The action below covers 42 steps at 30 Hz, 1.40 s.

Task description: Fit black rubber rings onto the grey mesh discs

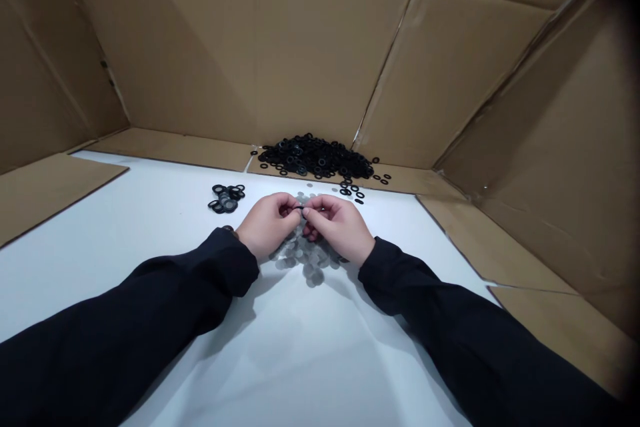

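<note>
My left hand (pixel 270 221) and my right hand (pixel 343 223) meet over the middle of the white table. Both are closed, pinching a small black rubber ring (pixel 301 207) between their fingertips; most of it is hidden by the fingers. Under and around the hands lies a spread of thin grey translucent discs (pixel 314 273). To the left of my left hand sits a small heap of black rings (pixel 227 199), some with grey discs in them. Another dark ring (pixel 229 229) shows partly beside my left wrist.
A large pile of black rings (pixel 315 157) rests on cardboard against the back wall, with several loose rings (pixel 353 190) at its right front. Tall cardboard walls (pixel 320 40) surround the white table (pixel 300 360) at the back and sides. Flat cardboard strips (pixel 465 233) cover its edges.
</note>
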Each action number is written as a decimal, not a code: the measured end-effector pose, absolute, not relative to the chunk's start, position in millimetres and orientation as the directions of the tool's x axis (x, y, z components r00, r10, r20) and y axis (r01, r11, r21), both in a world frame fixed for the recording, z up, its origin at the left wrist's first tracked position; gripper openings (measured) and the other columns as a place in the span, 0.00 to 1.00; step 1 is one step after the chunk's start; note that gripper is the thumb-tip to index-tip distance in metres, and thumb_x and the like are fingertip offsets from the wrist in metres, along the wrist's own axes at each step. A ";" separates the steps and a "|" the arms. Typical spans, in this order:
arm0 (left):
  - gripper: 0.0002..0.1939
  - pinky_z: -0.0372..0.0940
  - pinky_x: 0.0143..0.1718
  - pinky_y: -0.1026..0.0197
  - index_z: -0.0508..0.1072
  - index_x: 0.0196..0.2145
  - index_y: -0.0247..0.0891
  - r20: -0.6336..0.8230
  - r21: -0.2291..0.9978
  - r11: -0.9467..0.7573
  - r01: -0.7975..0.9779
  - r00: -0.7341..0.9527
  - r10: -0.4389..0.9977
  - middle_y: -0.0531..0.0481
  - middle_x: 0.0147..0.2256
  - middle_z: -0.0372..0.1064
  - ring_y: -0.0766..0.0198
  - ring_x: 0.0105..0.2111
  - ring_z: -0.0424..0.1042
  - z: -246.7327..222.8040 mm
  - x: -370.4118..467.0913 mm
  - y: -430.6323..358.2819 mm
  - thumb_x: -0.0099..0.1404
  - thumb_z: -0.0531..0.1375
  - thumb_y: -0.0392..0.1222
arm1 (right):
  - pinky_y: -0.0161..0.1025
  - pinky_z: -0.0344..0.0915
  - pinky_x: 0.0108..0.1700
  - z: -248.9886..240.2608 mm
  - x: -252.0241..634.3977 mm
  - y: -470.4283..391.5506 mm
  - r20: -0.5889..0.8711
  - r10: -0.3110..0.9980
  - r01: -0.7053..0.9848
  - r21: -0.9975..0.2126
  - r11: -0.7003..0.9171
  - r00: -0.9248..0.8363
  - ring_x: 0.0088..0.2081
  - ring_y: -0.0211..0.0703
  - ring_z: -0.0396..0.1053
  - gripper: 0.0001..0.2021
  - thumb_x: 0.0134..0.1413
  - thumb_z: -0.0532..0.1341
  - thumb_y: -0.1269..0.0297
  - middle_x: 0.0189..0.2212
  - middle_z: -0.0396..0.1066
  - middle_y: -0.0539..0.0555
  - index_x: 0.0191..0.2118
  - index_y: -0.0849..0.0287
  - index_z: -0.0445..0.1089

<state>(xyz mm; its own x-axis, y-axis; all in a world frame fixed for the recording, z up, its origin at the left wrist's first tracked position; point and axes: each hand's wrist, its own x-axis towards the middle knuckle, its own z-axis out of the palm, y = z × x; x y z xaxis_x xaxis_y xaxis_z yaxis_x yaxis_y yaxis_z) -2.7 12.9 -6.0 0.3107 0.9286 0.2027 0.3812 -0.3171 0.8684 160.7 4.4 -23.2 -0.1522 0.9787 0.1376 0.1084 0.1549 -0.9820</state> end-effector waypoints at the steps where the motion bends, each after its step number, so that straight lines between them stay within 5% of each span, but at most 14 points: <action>1: 0.08 0.58 0.28 0.64 0.70 0.29 0.36 0.213 0.850 -0.333 0.408 0.312 0.926 0.53 0.26 0.67 0.67 0.24 0.62 -5.8 -2.8 12.4 0.60 0.56 0.42 | 0.35 0.68 0.24 -22.7 160.4 3.8 0.141 0.978 0.132 -0.978 0.162 -0.151 0.21 0.38 0.69 0.08 0.52 0.63 0.60 0.19 0.70 0.48 0.32 0.58 0.67; 8: 0.11 0.58 0.32 0.62 0.70 0.28 0.37 0.309 0.712 -0.446 0.542 0.329 0.893 0.50 0.28 0.69 0.63 0.28 0.65 -3.2 -2.6 12.4 0.63 0.53 0.44 | 0.32 0.63 0.23 -21.5 157.5 1.6 0.185 0.973 0.231 -0.949 0.214 -0.140 0.19 0.35 0.65 0.07 0.56 0.57 0.61 0.19 0.68 0.46 0.30 0.56 0.62; 42: 0.10 0.61 0.31 0.63 0.68 0.32 0.37 0.258 0.859 -0.359 0.365 0.297 0.919 0.53 0.27 0.68 0.65 0.27 0.65 -2.6 -1.5 11.9 0.66 0.53 0.45 | 0.32 0.61 0.26 -25.7 159.9 3.3 0.241 0.943 0.247 -0.923 0.296 -0.230 0.21 0.34 0.63 0.10 0.62 0.54 0.55 0.20 0.66 0.46 0.33 0.56 0.62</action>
<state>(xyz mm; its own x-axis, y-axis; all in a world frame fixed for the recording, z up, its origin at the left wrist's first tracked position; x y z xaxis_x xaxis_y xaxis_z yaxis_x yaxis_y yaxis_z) -1.5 11.9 -2.6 0.2971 0.9193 0.2583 0.3646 -0.3592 0.8591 159.9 3.3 -25.7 -0.2302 0.9429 0.2408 0.2474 0.2961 -0.9226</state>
